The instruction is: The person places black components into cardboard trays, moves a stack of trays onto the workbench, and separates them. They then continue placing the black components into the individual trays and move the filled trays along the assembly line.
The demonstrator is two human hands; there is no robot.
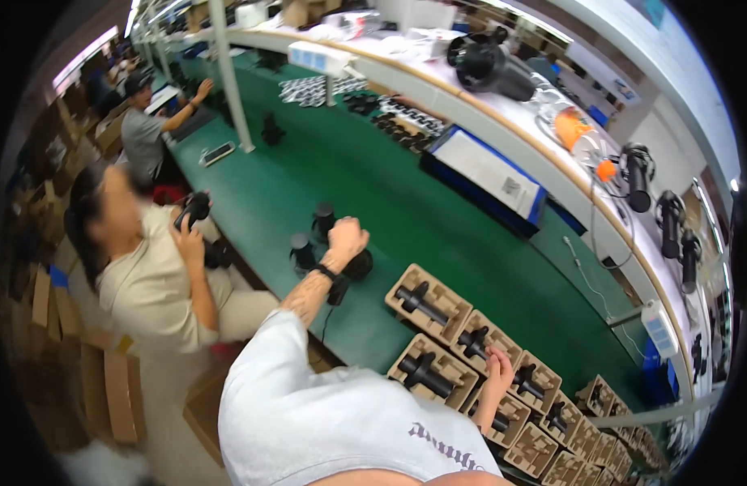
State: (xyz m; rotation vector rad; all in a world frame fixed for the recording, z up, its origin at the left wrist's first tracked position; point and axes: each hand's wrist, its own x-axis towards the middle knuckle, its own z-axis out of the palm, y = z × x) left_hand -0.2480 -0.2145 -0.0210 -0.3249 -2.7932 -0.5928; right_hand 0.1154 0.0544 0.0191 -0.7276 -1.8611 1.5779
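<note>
My left hand (348, 237), a black band at its wrist, reaches over the green table with fingers curled in. A round black part (359, 264) shows just below it; whatever the fingers hold is hidden. Two black cylindrical parts (323, 217) stand upright beside that hand. At the right, my right hand (498, 374) has its fingers bent together at the end of a black handheld device (473, 343). This device lies in a brown moulded-pulp tray (503, 338). Another black device (426, 374) lies in a nearer tray.
Rows of pulp trays (582, 440) run down the right. A blue-framed white board (487, 174) and a shelf edge (471, 99) bound the table's far side. A seated person (159, 275) at the left holds a black device (194, 211). A pole (232, 77) stands beyond.
</note>
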